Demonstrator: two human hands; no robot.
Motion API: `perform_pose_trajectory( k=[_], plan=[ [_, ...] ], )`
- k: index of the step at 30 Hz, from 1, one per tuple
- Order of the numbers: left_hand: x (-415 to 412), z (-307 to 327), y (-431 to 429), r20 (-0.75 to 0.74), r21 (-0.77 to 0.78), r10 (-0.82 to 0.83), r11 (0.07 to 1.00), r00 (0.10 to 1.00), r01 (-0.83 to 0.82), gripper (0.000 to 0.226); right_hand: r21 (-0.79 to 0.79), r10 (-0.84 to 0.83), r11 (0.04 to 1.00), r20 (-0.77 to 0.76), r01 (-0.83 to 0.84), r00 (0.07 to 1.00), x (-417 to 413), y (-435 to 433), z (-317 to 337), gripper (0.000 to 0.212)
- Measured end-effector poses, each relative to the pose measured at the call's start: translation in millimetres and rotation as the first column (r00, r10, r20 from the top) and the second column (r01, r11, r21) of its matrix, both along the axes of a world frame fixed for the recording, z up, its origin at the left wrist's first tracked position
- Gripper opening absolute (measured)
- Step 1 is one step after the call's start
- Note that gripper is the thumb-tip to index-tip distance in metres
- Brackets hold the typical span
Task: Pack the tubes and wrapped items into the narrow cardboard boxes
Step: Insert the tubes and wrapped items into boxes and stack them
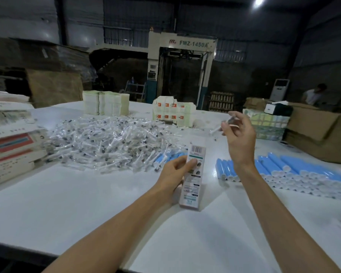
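Box (193, 184), clamped by the left hand (173, 172), could jam if the wrapped item (216, 129) pinched in the right hand (238, 138) entered crooked.

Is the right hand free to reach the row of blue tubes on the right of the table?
Probably not yet: the right hand is raised and pinches a wrapped item. The blue tubes lie uncovered just beside its wrist, so the path itself looks open.

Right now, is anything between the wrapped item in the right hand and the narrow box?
Nothing visible. The right hand holds the wrapped item apart from the narrow box gripped by the left hand; only air lies between.
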State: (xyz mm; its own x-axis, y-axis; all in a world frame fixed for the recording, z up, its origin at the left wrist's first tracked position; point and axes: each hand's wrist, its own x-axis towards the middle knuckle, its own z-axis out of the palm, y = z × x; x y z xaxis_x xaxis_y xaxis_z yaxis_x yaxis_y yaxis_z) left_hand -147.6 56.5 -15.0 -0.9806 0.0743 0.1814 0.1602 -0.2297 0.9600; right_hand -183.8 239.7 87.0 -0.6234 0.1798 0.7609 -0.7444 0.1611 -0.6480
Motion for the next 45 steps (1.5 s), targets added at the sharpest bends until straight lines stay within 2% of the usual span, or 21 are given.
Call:
perform_pose_trajectory(
  k=[6, 10, 13, 16, 21, 24, 26, 28, 30, 33, 36, 38, 42, 45],
  plan=[
    [3.6, 4.8, 1.4, -0.057, -0.024, -0.029, 0.999, 0.998, 0.028, 0.030, 0.177, 0.076, 0.980, 0.113, -0.096, 0.991, -3.2, -7.5, 12.1, 0.045],
    [4.7, 5.1, 2.3, -0.083, -0.024, -0.024, 0.999, 0.996, 0.022, 0.033, 0.380, 0.045, 0.919, 0.160, -0.103, 0.986, -4.9, -11.8, 10.3, 0.033],
    [4.7, 4.8, 2.0, -0.085, 0.023, -0.024, 0.999, 0.996, 0.026, 0.067, 0.527, 0.026, 0.842, 0.178, -0.117, 0.984, -2.7, -14.8, 5.2, 0.026],
    [4.2, 2.9, -0.2, -0.126, 0.021, -0.041, 0.999, 0.991, 0.044, 0.086, 0.558, 0.001, 0.825, 0.165, -0.094, 0.986, -1.3, -16.2, -0.6, 0.021],
    [3.4, 0.8, -1.7, -0.185, -0.052, -0.059, 0.997, 0.981, 0.050, 0.084, 0.601, -0.026, 0.796, 0.150, -0.070, 0.988, 2.5, -15.8, -1.4, 0.014],
    [4.4, 2.7, -3.5, -0.213, -0.070, -0.059, 0.997, 0.975, 0.045, 0.081, 0.581, 0.019, 0.800, 0.222, -0.148, 0.975, 4.1, -13.1, 1.5, 0.005],
    [5.4, 4.2, -3.9, -0.222, -0.068, -0.053, 0.997, 0.974, 0.039, 0.079, 0.634, 0.017, 0.755, 0.237, -0.168, 0.971, 4.6, -12.6, -0.5, 0.012],
    [6.2, 5.1, -3.0, -0.215, -0.067, -0.037, 0.997, 0.976, 0.023, 0.076, 0.664, -0.024, 0.738, 0.202, -0.119, 0.979, 4.5, -13.8, -8.0, 0.019],
    [7.2, 6.5, -2.1, -0.212, -0.071, -0.014, 0.997, 0.977, -0.001, 0.073, 0.586, -0.029, 0.808, 0.147, -0.064, 0.989, 6.2, -13.4, -18.1, 0.016],
    [8.6, 8.9, -4.0, -0.212, -0.078, 0.012, 0.996, 0.977, -0.030, 0.072, 0.371, 0.015, 0.927, 0.122, -0.059, 0.992, 9.2, -6.9, -34.2, 0.022],
    [10.4, 9.4, -3.7, -0.217, -0.086, -0.006, 0.996, 0.976, -0.013, 0.072, 0.322, 0.174, 0.911, 0.265, -0.257, 0.948, 14.4, -4.4, -55.0, 0.034],
    [12.6, 9.2, -1.7, -0.226, -0.088, -0.020, 0.996, 0.974, 0.000, 0.072, 0.249, 0.281, 0.901, 0.289, -0.355, 0.915, 17.1, -4.4, -68.5, 0.046],
    [14.2, 8.3, 0.2, -0.243, -0.087, -0.036, 0.996, 0.969, 0.015, 0.074, 0.087, 0.353, 0.918, 0.266, -0.387, 0.897, 19.7, -4.1, -76.6, 0.055],
    [13.3, 8.2, 2.1, -0.244, -0.103, -0.034, 0.995, 0.969, 0.009, 0.073, 0.032, 0.352, 0.929, 0.242, -0.370, 0.904, 20.6, -4.3, -80.7, 0.048]
  ],
)
